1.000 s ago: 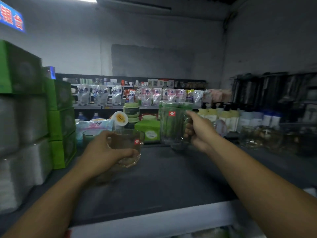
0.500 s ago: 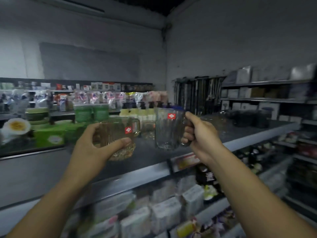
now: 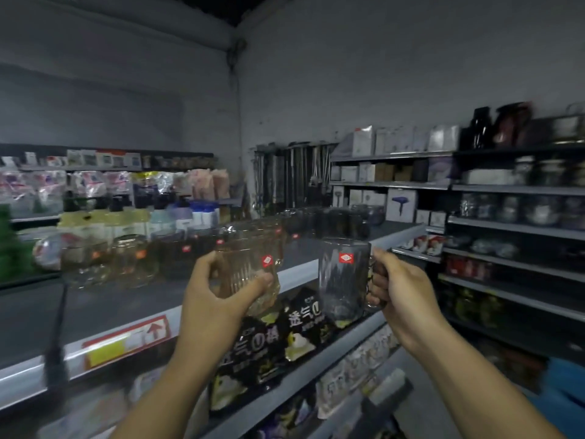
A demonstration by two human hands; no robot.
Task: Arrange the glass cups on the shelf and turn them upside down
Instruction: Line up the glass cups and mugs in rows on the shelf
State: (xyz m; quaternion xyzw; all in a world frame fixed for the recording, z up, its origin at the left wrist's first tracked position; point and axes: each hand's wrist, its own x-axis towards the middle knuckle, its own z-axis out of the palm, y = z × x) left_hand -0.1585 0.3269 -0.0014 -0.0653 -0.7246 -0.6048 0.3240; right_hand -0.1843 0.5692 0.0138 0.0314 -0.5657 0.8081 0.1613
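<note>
shop aisle — we hold two glass cups in the air before the shelf (image 3: 95,308) | left hand (image 3: 218,299) wraps the ribbed cup (image 3: 250,267), right hand (image 3: 402,296) curls round the mug (image 3: 343,280) handle | neither placed nor turned over, we judge | blurred row of glasses (image 3: 133,261) crowds the shelf top — black packets (image 3: 253,350) below
</note>
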